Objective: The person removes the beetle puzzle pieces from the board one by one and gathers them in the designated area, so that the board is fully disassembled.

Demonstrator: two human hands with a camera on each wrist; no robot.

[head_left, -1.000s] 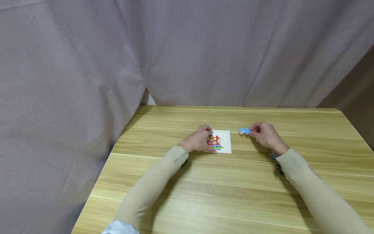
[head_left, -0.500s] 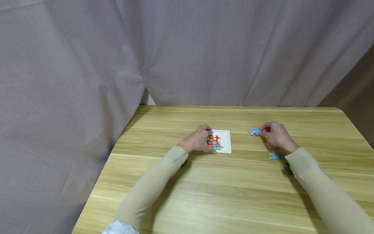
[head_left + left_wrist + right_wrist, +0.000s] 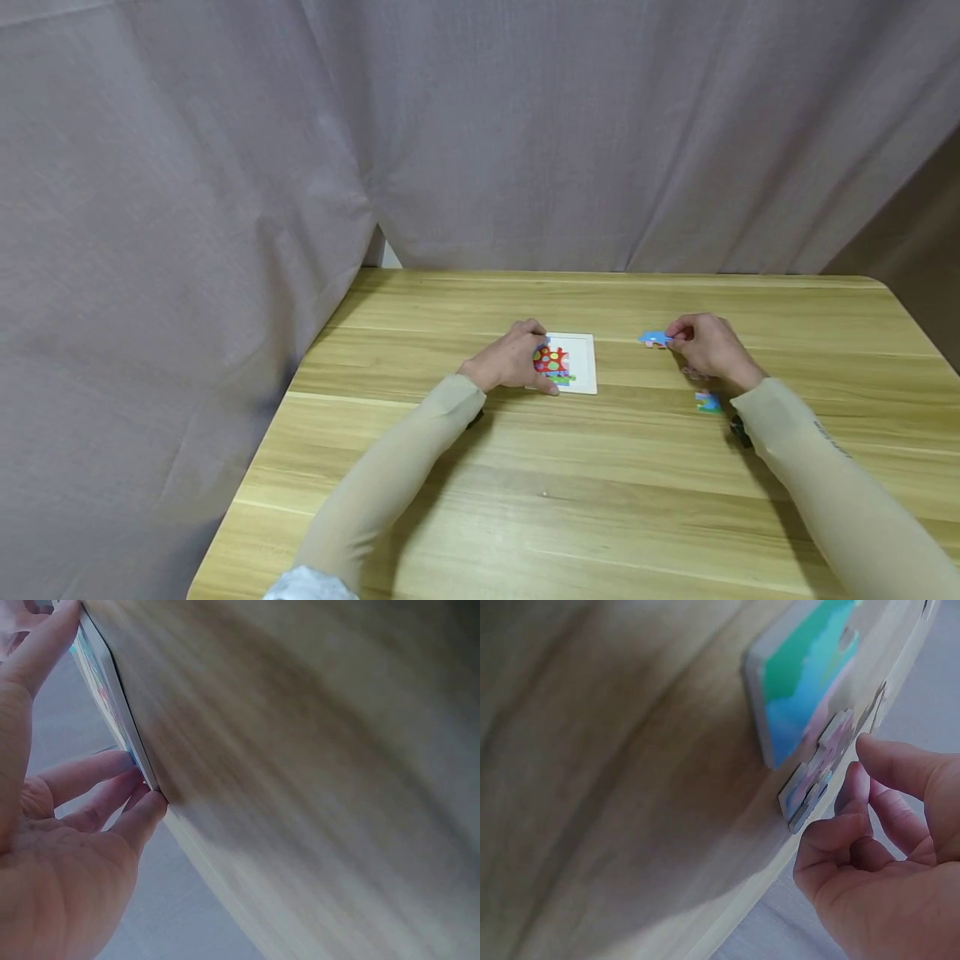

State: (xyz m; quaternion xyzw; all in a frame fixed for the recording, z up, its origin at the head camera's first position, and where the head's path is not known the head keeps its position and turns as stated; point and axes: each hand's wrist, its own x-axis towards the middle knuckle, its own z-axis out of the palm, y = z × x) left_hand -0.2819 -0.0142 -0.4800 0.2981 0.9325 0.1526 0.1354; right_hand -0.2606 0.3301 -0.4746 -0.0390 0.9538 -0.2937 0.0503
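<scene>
My left hand [image 3: 512, 358] grips the white square puzzle tray [image 3: 583, 365] at its left side, thumb on the near edge and fingers at the far edge. Inside the tray's left part lie joined pieces with a red, dotted picture [image 3: 551, 359], partly covered by the hand. To the right, my right hand [image 3: 708, 348] pinches a blue and pink puzzle piece [image 3: 654, 338] between thumb and fingertips. Below that hand are pinkish pieces [image 3: 821, 769], partly hidden in the head view. Nearer the right cuff lies a blue and green piece [image 3: 802, 682].
The wooden table [image 3: 480, 500] carries everything, its far edge meeting a grey curtain [image 3: 525, 142]. More curtain hangs along the left side. Dark wrist devices show under both cuffs, the right one [image 3: 740, 432] close to the loose blue and green piece.
My right hand has moved right with the blue piece, away from the tray, then stayed nearly still over the last half second. The blue and green piece is less covered. My left hand stays put.
</scene>
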